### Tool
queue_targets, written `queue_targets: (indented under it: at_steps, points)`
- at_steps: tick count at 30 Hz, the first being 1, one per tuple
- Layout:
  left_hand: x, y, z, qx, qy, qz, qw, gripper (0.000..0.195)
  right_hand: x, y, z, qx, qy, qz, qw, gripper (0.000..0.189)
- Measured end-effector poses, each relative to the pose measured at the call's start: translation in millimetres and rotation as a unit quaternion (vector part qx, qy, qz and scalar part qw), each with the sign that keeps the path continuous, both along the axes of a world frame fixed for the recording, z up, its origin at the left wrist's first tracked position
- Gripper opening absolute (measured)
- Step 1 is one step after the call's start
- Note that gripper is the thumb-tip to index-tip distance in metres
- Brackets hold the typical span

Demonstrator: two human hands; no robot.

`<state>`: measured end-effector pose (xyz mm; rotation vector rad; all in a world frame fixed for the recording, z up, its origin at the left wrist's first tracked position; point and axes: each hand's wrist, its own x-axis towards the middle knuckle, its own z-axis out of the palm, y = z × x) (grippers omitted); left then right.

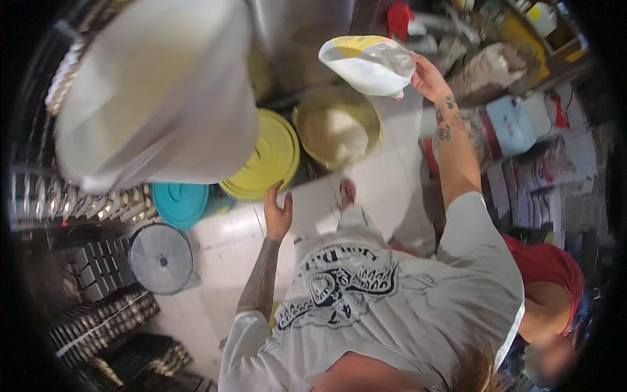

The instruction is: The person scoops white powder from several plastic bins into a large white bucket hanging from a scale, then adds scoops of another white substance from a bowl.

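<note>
My right hand [427,77], arm stretched out, grips one end of a white plastic jug cut open as a scoop [367,66]; its wide yellowish mouth points left. Below it on the floor stands a yellow tub [338,130] with pale powder inside. My left hand [278,210] holds nothing, its fingers apart, at the near edge of a yellow round lid [269,152]. A large, blurred, whitish translucent container or bag [161,93] looms at upper left and hides part of that lid.
A teal lid [180,203] and a grey round lid [161,259] lie left, beside stacked metal trays [103,318]. Bags and a light-blue container [509,125] stand right. A person in a red top [548,264] is close at lower right.
</note>
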<state>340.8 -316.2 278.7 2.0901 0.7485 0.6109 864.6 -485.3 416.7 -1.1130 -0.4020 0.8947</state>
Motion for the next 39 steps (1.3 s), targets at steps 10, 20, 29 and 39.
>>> queue_targets:
  at_steps: [10, 20, 29, 39]
  points:
    - [215.6, 18.3, -218.2, 0.06, 0.132, -0.187, 0.972, 0.031, -29.8, 97.4, -425.7, -0.555, -0.482, 0.267, 0.623, 0.058]
    - [286.4, 25.1, -350.0, 0.087, 0.264, -0.085, 0.957, 0.042, -53.6, 128.5, -619.4, -0.618, -0.185, 0.185, 0.742, 0.041]
    - [294.7, 33.7, -355.8, 0.077, 0.205, -0.089, 0.972, 0.038, 36.8, 132.7, -751.8, -0.449, -0.117, 0.163, 0.871, 0.05]
    - [294.6, 30.8, -347.1, 0.035, 0.251, -0.091, 0.963, 0.04, -1.9, 143.2, -658.7, -0.342, -0.047, 0.134, 0.929, 0.039]
